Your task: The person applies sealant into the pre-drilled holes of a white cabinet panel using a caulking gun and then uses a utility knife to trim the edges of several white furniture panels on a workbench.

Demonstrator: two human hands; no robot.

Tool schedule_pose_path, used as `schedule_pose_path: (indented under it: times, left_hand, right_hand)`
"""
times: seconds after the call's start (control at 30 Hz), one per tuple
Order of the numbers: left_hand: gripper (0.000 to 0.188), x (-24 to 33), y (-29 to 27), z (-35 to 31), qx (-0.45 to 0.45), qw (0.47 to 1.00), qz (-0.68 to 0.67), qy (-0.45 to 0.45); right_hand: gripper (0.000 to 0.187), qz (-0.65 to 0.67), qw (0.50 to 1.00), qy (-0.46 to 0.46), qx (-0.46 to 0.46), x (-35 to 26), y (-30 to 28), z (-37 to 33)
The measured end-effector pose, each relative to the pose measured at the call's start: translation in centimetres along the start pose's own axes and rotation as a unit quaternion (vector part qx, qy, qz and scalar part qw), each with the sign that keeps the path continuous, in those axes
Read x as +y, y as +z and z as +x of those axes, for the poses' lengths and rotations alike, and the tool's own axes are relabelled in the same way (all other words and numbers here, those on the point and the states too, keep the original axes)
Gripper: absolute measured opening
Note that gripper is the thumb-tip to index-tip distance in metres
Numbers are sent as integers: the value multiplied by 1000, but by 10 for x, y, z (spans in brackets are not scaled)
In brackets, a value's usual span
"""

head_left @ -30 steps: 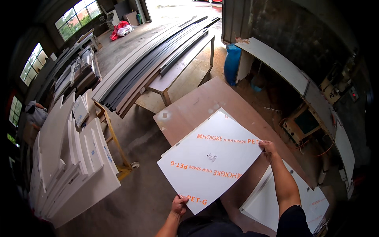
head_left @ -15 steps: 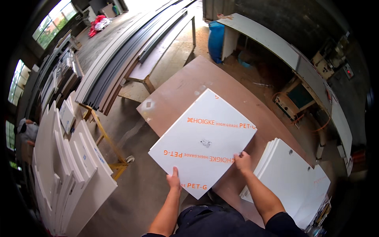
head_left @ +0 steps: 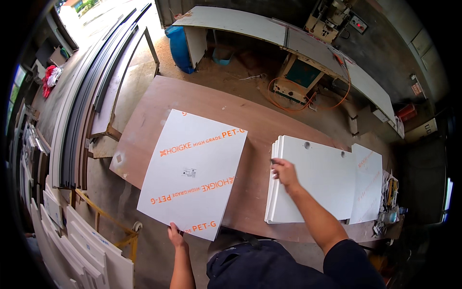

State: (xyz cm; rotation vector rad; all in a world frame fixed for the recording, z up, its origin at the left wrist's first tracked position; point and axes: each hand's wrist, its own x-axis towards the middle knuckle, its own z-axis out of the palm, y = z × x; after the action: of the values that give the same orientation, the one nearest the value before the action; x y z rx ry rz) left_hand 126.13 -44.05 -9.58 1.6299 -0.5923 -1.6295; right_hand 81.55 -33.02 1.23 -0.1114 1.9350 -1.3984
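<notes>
A white panel (head_left: 207,161) with orange print and a small label lies on the brown board tabletop (head_left: 144,103), its near corner jutting past the table's front edge. At that panel's near edge is my left hand (head_left: 177,237), thumb on top and the other fingers mostly hidden. My right hand (head_left: 286,174) is closed in a pinch on something small and dark, too little of it showing to name. It hovers by the left edge of a stack of white panels (head_left: 313,180), whose top one has two round holes.
Right of the stack lies another printed panel (head_left: 368,180), with clutter (head_left: 390,197) beyond it. Long profiles (head_left: 91,96) rest on a bench at left, above leaning white panels (head_left: 91,241). A workbench (head_left: 245,24) and an orange hose (head_left: 276,98) are at the back.
My right hand has left the printed panel's edge and moved right to the stack. My left hand stays at the near edge of the panel. The view has turned to the right.
</notes>
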Motion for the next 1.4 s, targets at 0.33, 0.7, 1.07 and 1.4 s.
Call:
schedule_pose_path:
  times: [0.33,0.7,1.07,1.4]
  left_hand:
    - [56,13,6,-105,-50,767,448,456]
    - [36,-28,82,-162,-270,732,468,416]
    - [30,-29,77,-161,-246,737,496,387]
    - [26,-37,66,-161,-262,737,506,363]
  right_hand:
    - [7,-385,830,-347,206,-15,-74,86]
    - [7,-383,761,-503,144,4,-71,112]
    - [4,-377,796,-459,117,-9,-82,101]
    - [12,-353,768,-535,17,19,-76,59]
